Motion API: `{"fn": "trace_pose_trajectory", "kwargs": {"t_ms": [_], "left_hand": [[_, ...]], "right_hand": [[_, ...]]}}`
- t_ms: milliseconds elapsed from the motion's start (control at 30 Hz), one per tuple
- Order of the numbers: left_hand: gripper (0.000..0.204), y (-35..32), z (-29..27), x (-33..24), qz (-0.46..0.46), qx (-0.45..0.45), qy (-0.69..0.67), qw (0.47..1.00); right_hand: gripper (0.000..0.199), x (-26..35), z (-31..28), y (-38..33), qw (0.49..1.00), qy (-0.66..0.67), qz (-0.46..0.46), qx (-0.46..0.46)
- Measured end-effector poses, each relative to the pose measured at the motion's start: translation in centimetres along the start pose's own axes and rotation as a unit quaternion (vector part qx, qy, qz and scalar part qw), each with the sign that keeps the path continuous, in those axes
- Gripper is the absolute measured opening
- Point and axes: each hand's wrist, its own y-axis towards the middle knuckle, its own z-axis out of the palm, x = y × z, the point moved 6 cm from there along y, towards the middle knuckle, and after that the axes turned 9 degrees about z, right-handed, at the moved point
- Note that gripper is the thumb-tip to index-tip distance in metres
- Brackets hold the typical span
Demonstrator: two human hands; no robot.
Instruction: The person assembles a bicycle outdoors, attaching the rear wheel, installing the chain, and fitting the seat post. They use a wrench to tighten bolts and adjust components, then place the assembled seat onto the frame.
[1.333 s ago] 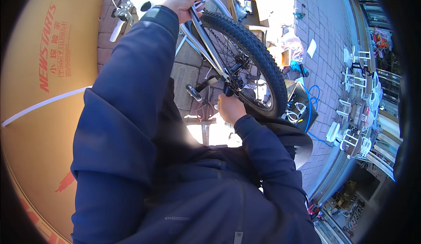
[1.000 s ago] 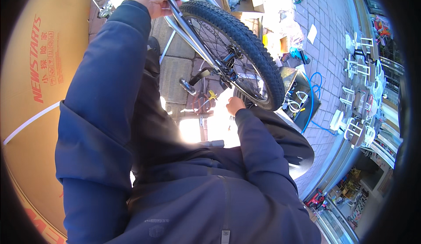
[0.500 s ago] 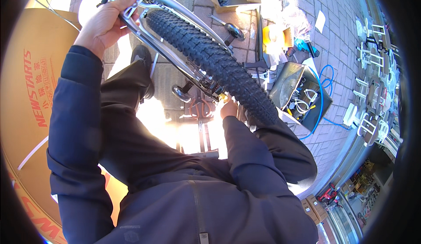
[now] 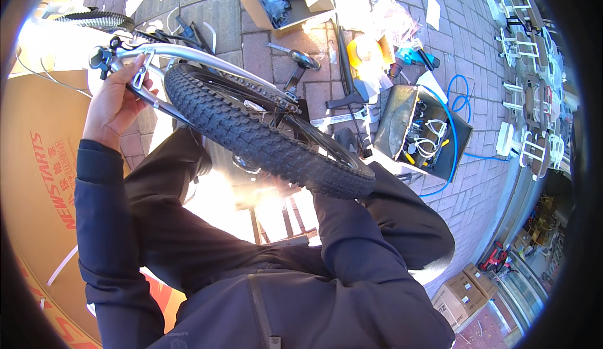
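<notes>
My left hand (image 4: 116, 105) is closed around the silver bicycle frame (image 4: 179, 51) near a slotted bracket, at the upper left. Inside the frame's rear end sits a wheel with a black knobby tyre (image 4: 251, 139). It slants from upper left to lower right across my lap. The wheel's spokes and a chain show along its far side. My right forearm reaches up beneath the tyre's lower end, and the tyre hides my right hand, so its grip does not show. A crank arm with a black pedal (image 4: 304, 60) sticks out beyond the wheel.
A metal toolbox (image 4: 392, 123) with cables and tools stands right of the wheel, beside a blue hose (image 4: 453, 139). An open carton (image 4: 251, 4) lies ahead. A large cardboard box (image 4: 38, 117) stands at my left. White stools (image 4: 534, 142) stand far right.
The frame and wheel have tilted, so the spokes now show. The view has shifted. My right hand, seen before at a yellow part near the hub, is now behind the tyre.
</notes>
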Motion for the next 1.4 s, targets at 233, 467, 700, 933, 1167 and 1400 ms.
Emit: {"fn": "trace_pose_trajectory", "kwargs": {"t_ms": [233,467,700,933,1167,1400], "left_hand": [[0.016,0.0,0.6,0.2,0.002,-0.025,-0.028,0.999],[0.018,0.5,1.0,0.4,0.022,-0.051,-0.024,0.998],[0.017,0.4,1.7,0.3,0.022,-0.037,-0.019,0.999],[0.017,-0.1,2.1,0.0,0.024,-0.033,-0.021,0.999],[0.019,-0.3,2.2,-0.2,0.024,-0.026,-0.006,0.999],[0.018,0.0,1.8,0.0,0.027,-0.042,-0.004,0.999]], "right_hand": [[0.03,2.9,-1.2,-5.4,0.959,-0.169,-0.178,0.14],[0.039,11.9,-18.1,-24.9,0.857,-0.119,-0.436,0.248],[0.028,10.0,-43.5,-30.6,0.793,0.145,-0.537,0.247],[0.023,1.8,-47.4,-20.3,0.912,0.378,-0.162,-0.001],[0.029,2.3,-47.1,-19.1,0.953,0.166,-0.242,-0.071],[0.036,2.3,-48.0,-18.9,0.953,0.076,-0.286,-0.069]]}}
